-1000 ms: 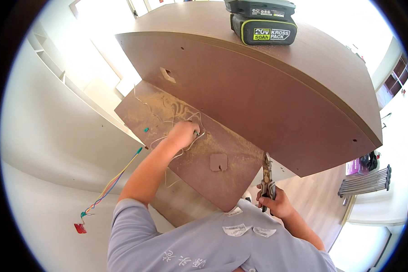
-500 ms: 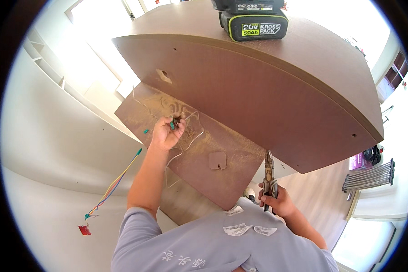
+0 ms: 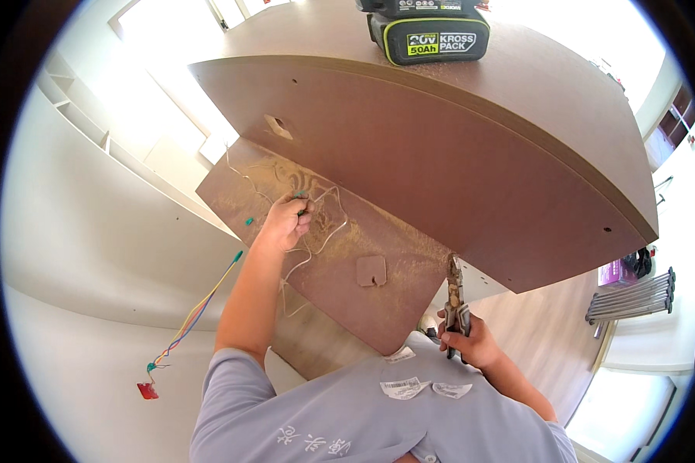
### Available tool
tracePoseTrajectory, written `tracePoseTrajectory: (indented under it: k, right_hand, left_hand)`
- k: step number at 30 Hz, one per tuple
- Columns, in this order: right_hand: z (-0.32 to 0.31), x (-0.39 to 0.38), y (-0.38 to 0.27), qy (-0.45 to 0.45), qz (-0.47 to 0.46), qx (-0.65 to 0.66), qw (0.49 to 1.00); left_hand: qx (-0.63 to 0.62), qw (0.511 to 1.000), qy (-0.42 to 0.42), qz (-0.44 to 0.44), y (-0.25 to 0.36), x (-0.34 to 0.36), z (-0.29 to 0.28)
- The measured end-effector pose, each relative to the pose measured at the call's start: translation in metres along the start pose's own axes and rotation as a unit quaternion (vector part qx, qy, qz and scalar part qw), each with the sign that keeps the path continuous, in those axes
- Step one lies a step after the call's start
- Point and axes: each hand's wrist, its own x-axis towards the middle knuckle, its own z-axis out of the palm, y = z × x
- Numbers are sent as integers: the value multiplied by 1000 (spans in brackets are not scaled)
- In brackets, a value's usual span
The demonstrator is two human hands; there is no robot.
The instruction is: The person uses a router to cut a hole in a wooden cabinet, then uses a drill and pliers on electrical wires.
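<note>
My left hand point(image 3: 289, 220) is closed, its fingers pinching a small green piece point(image 3: 300, 195) above a dusty brown board point(image 3: 332, 289). A thin pale wire point(image 3: 343, 224) loops over the board beside that hand. Another small green piece point(image 3: 249, 221) lies on the board to the left. In my right hand point(image 3: 475, 339) is a pair of pliers point(image 3: 456, 302), held by the grips with the worn jaws pointing up. The jaw tips are close to the lower edge of the brown panel. Fingers partly hide the green piece in my left hand.
A large brown panel point(image 3: 409, 147) with a cut-out hole stands ahead, topped by a tool battery point(image 3: 436, 38). Sawdust and a square offcut point(image 3: 371, 271) lie on the board. Coloured wires point(image 3: 184, 330) hang at the left wall. Grey metal rods point(image 3: 633, 299) lie at the right.
My left hand has turned so its back faces up more, and its fingers have moved slightly up. The right hand with the pliers has hardly moved. The view has shifted a little.
</note>
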Motion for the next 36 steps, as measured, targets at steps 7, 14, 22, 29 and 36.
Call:
tracePoseTrajectory:
  k: [7, 14, 22, 29, 36]
  right_hand:
    - [0, -1, 3, 6, -9, 16, 1000]
    - [2, -3, -1, 7, -6, 16, 1000]
    - [1, -6, 0, 24, -4, 29, 999]
    - [2, -6, -2, 21, -3, 5, 1000]
    - [0, -7, 1, 24, 3, 0, 1000]
  left_hand:
    - [535, 828, 5, 166, -6, 4, 7]
    - [682, 720, -33, 127, -12, 7, 16]
    - [-48, 996, -60, -51, 9, 37, 10]
    - [330, 926, 54, 174, -19, 73, 9]
    - [616, 771, 56, 151, -3, 70, 36]
